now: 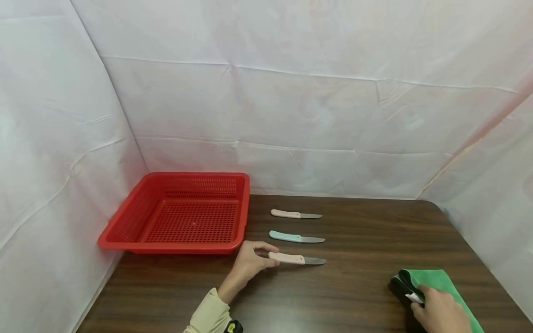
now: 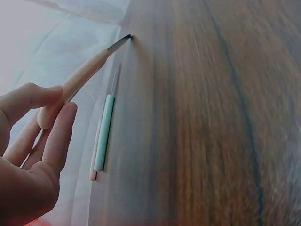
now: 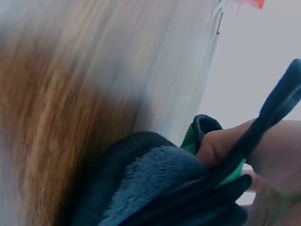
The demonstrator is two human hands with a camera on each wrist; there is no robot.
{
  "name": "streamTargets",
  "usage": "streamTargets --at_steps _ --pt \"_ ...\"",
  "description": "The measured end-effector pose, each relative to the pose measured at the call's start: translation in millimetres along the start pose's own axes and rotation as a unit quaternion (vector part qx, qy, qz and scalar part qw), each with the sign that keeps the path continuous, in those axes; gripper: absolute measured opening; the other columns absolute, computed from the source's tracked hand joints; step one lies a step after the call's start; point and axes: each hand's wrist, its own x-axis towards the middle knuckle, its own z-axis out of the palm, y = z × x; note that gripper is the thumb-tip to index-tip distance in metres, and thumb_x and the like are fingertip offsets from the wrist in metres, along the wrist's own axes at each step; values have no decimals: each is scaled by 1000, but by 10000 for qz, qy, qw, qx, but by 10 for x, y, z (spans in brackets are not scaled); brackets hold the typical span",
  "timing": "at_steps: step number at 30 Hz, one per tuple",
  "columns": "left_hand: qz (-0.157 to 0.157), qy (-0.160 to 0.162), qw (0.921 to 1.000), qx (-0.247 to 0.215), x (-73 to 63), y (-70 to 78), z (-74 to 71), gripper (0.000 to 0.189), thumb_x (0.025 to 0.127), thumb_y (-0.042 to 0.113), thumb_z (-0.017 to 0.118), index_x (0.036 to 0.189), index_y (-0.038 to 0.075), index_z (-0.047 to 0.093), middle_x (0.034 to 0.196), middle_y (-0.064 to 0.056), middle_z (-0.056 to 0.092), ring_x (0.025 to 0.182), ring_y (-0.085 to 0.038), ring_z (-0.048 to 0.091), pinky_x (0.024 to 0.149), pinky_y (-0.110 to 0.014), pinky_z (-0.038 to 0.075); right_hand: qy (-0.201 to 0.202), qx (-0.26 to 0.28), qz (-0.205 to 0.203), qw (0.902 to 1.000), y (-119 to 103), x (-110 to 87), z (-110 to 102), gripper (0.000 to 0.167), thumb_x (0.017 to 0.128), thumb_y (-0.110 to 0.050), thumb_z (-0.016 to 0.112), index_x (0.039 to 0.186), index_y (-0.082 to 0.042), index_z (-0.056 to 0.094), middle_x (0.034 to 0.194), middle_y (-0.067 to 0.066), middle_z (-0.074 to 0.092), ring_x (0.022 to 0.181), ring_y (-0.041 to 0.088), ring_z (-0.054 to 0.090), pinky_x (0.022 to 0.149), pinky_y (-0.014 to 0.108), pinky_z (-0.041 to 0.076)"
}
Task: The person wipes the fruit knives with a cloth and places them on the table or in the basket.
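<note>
In the head view my left hand (image 1: 250, 264) pinches the handle end of a pink-handled knife (image 1: 287, 258) between thumb and fingers. In the left wrist view that knife (image 2: 84, 77) slants with its handle raised and its blade tip down by the tabletop. Beyond it lie a mint-handled knife (image 1: 287, 237) and another pink-handled knife (image 1: 287, 213), blades pointing right. At the lower right my right hand (image 1: 443, 307) grips a folded cloth (image 1: 433, 277), green on one side with dark edging. The right wrist view shows its grey fuzzy side (image 3: 155, 181) and the thumb pressed into the folds.
A red plastic basket (image 1: 172, 249) with a perforated bottom stands at the left, its right rim close to my left hand. The brown wooden table (image 1: 354, 286) meets white sheeting (image 1: 300, 111) at the back and both sides.
</note>
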Motion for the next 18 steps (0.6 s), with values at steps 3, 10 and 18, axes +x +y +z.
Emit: streamTargets --at_steps 3,10,18 --pt "-121 26 9997 -214 -6 9 -1 27 64 5 85 89 7 75 87 -2 71 74 -13 61 58 -24 51 144 60 -16 9999 -7 -17 -14 43 76 -20 70 106 9 59 75 17 59 57 24 49 46 43 41" --pt "-247 -2 9970 -733 -39 58 0 31 64 8 86 93 3 74 85 -8 72 74 -13 63 57 -22 48 299 359 348 9983 -29 -33 -73 54 79 -23 65 123 6 52 89 29 60 56 29 53 44 43 42" --pt "-111 -25 9934 -1146 -92 159 13 31 64 5 86 92 2 74 82 -11 72 72 -13 64 57 -20 47 681 354 353 9964 -74 -71 -166 53 80 -23 65 121 8 53 97 31 61 57 33 57 43 45 44"
